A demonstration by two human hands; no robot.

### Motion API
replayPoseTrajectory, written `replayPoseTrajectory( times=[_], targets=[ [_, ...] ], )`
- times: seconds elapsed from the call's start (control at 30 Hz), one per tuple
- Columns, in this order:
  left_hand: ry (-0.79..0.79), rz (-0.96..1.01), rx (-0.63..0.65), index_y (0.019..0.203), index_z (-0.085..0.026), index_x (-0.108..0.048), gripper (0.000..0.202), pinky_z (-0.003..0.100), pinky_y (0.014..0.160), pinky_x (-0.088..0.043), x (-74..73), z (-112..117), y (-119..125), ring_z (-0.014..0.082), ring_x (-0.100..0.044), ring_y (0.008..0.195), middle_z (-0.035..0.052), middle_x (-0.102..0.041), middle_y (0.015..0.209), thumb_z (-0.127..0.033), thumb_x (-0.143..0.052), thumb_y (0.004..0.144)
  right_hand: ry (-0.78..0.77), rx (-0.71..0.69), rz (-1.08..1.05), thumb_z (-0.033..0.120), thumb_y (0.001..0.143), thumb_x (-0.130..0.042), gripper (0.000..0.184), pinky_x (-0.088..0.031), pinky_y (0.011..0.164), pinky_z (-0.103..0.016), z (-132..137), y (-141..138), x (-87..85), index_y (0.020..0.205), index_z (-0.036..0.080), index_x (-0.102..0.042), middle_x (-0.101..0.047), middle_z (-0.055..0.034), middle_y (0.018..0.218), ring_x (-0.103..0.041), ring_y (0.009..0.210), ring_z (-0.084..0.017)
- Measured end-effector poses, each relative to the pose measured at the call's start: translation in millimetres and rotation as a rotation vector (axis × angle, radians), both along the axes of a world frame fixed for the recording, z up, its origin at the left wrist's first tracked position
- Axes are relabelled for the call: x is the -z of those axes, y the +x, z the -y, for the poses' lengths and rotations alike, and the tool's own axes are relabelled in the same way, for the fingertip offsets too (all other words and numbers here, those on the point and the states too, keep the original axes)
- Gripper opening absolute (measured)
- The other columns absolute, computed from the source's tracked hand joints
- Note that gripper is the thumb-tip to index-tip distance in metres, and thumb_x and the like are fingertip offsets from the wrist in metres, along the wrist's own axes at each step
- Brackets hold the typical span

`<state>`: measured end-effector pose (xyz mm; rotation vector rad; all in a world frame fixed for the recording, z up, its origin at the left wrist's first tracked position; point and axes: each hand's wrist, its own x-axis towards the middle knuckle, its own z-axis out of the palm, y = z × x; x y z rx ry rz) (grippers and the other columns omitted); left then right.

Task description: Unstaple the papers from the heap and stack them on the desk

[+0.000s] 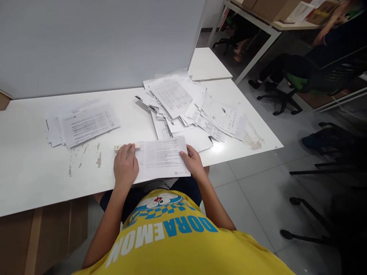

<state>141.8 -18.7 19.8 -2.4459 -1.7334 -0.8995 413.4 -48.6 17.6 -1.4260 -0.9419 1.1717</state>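
Observation:
A printed sheet of paper (164, 157) lies at the table's front edge, overhanging it slightly. My right hand (194, 162) pinches the sheet's right edge, thumb on top. At the sheet's left edge my left hand (125, 165) is closed over a small cream-coloured oblong object (137, 145). Its ends show on both sides of my fingers; the rest is hidden, so its kind is unclear. Just beyond the sheet spreads a messy heap of printed papers (172, 97). A smaller, flatter pile of papers (88, 124) lies farther left.
The white table (34, 164) ends at a grey partition (97, 42) at the back. Brown cardboard (57, 233) stands below the table at left. To the right, a person sits on an office chair (298, 82) near another desk with boxes (269, 9). Dark chair legs (309, 225) stand on the floor.

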Motion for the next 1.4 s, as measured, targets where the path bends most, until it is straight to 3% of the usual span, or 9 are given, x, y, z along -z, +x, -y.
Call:
replayPoseTrajectory(
  times=[0.4,0.63,0.77,0.87,0.97,1.1,1.23,1.3,1.4],
  targets=[
    [-0.088,-0.015,-0.052,0.119,-0.022,-0.065,0.043,0.060,0.107,-0.032,-2.9,-11.7,10.9,0.0311,-0.056,0.114,0.0138,-0.068,0.115,-0.012,-0.034,0.092,0.007,-0.014,0.064,0.045,0.083,-0.063,0.044,-0.051,0.095,-0.039,-2.4,3.6,12.6,0.121,0.022,-0.062,-0.069,-0.0085,0.126,-0.064,0.114,-0.027],
    [-0.021,-0.143,-0.009,0.087,-0.021,-0.068,0.036,0.049,0.094,-0.039,-7.8,-25.5,9.8,0.0268,-0.053,0.081,0.0110,-0.060,0.078,-0.010,-0.034,0.090,0.035,-0.017,0.039,0.046,0.083,-0.064,0.047,-0.055,0.088,-0.039,-5.3,-1.7,14.2,0.124,0.023,-0.061,-0.071,-0.0093,0.121,-0.066,0.109,-0.027],
    [0.067,-0.111,-0.062,0.096,-0.020,-0.069,0.034,0.046,0.085,-0.040,-7.0,-27.0,2.8,0.0274,-0.054,0.083,0.0125,-0.065,0.086,-0.010,-0.037,0.089,0.082,-0.054,-0.014,0.049,0.085,-0.063,0.049,-0.057,0.086,-0.041,-0.1,0.6,3.2,0.127,0.024,-0.060,-0.073,-0.0086,0.116,-0.069,0.104,-0.028],
    [0.111,-0.009,-0.097,0.102,-0.019,-0.069,0.032,0.048,0.090,-0.041,-5.8,-23.3,0.8,0.0295,-0.057,0.096,0.0146,-0.068,0.098,-0.014,-0.039,0.090,0.191,-0.010,0.136,0.047,0.089,-0.062,0.042,-0.055,0.092,-0.043,16.1,14.7,-19.1,0.126,0.027,-0.064,-0.072,-0.0068,0.119,-0.068,0.108,-0.029],
    [0.106,0.203,-0.052,0.114,-0.019,-0.066,0.030,0.052,0.105,-0.038,-9.4,-16.1,3.4,0.0320,-0.055,0.119,0.0161,-0.067,0.115,-0.029,-0.048,0.093,0.342,0.039,0.350,0.041,0.090,-0.064,0.036,-0.052,0.098,-0.043,34.8,33.8,-43.4,0.124,0.030,-0.068,-0.071,-0.0056,0.126,-0.065,0.117,-0.030],
    [-0.311,0.733,0.249,0.143,-0.023,-0.048,0.071,0.052,0.111,-0.041,-16.8,4.1,15.6,0.0339,-0.049,0.134,0.0155,-0.053,0.144,-0.064,-0.055,0.086,0.481,0.149,0.357,0.041,0.089,-0.065,0.038,-0.057,0.090,-0.041,42.0,43.9,-59.9,0.125,0.028,-0.067,-0.073,-0.0062,0.119,-0.068,0.109,-0.028],
    [-0.639,1.239,0.229,0.136,-0.023,-0.056,0.091,0.054,0.106,-0.047,-19.8,32.4,27.6,0.0377,-0.051,0.133,0.0146,-0.063,0.133,-0.088,-0.030,0.079,0.396,0.186,0.219,0.044,0.090,-0.064,0.043,-0.058,0.084,-0.038,30.1,31.2,-57.1,0.130,0.026,-0.063,-0.074,-0.0061,0.112,-0.070,0.101,-0.025],
    [-0.652,1.283,0.178,0.133,-0.021,-0.059,0.092,0.053,0.106,-0.047,-21.5,42.3,28.8,0.0379,-0.052,0.132,0.0145,-0.066,0.127,-0.090,-0.035,0.076,0.321,0.184,0.145,0.047,0.091,-0.063,0.047,-0.058,0.083,-0.037,24.7,21.9,-52.2,0.133,0.025,-0.059,-0.074,-0.0069,0.113,-0.070,0.100,-0.025],
    [-0.618,1.103,0.072,0.132,-0.022,-0.056,0.079,0.048,0.107,-0.049,-26.9,42.0,20.4,0.0345,-0.056,0.127,0.0123,-0.066,0.127,-0.069,-0.071,0.070,0.257,0.127,0.043,0.050,0.090,-0.062,0.050,-0.058,0.079,-0.036,20.7,8.9,-45.5,0.133,0.025,-0.059,-0.074,-0.0068,0.108,-0.070,0.095,-0.024]
  ],
)
